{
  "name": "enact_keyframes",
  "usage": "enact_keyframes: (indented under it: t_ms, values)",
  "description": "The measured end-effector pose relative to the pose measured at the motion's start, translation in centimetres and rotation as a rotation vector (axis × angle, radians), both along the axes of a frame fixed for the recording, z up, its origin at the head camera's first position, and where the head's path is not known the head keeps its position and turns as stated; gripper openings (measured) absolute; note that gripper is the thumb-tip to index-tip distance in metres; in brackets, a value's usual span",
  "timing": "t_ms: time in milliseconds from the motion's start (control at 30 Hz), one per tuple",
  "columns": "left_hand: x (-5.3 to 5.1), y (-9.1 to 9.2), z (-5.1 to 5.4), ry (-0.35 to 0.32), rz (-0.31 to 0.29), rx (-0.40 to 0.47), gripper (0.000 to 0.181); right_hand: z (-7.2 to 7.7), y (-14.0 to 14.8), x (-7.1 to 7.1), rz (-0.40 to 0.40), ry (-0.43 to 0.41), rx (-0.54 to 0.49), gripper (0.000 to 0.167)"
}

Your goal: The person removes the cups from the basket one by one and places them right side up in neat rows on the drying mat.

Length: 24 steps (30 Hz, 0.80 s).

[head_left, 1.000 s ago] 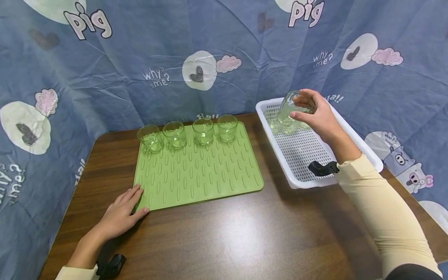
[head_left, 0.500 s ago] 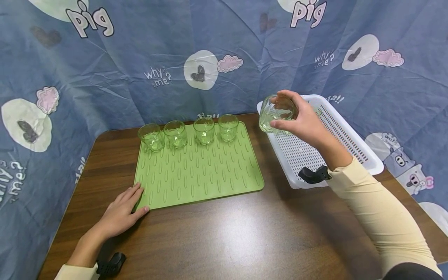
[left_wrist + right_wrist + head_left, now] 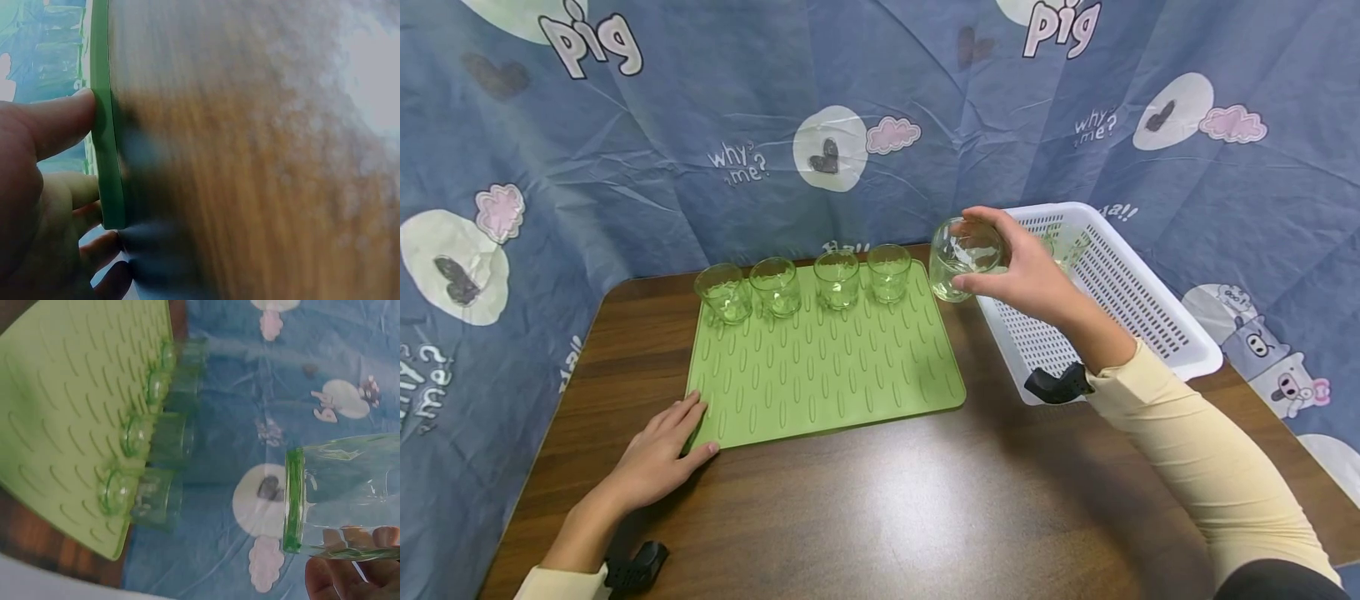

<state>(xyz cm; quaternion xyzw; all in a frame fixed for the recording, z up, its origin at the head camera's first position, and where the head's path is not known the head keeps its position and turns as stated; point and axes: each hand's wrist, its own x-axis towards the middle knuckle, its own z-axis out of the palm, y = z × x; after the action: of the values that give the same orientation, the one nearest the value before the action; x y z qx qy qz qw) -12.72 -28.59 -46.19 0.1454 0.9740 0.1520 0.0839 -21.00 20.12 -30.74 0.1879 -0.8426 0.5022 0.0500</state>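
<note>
Fingers and thumb of the right hand (image 3: 1033,279) clamp a glass (image 3: 950,262), likely for steadiness, between white basket (image 3: 1154,287) and green mat (image 3: 820,358). The left hand (image 3: 657,460), thumb apart from fingers, touches the mat's corner, seemingly anchoring it.

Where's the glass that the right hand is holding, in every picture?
Head: the held glass is just right of the middle, beside the mat's far right corner.
Left wrist: not in it.
Right wrist: the held glass is at the right edge, sideways and partly cut off.
Shared landmark: the green mat, in all three.
</note>
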Motion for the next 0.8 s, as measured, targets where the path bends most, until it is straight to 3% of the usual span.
enact_keyframes:
  t_ms: [300,600,800]
  values:
    - [0.2,-0.3,0.2,-0.004,0.001,-0.006,0.076,-0.8,-4.6,-0.6,0.059,-0.054,0.062,0.087]
    - [0.3,0.0,0.2,-0.015,0.013,-0.008,0.077,-2.9,-11.1,-0.5,0.215,-0.001,0.1,0.087]
    - [0.2,0.2,0.2,-0.018,0.01,-0.003,0.077,-4.8,-14.7,-1.0,0.244,-0.088,0.144,0.092]
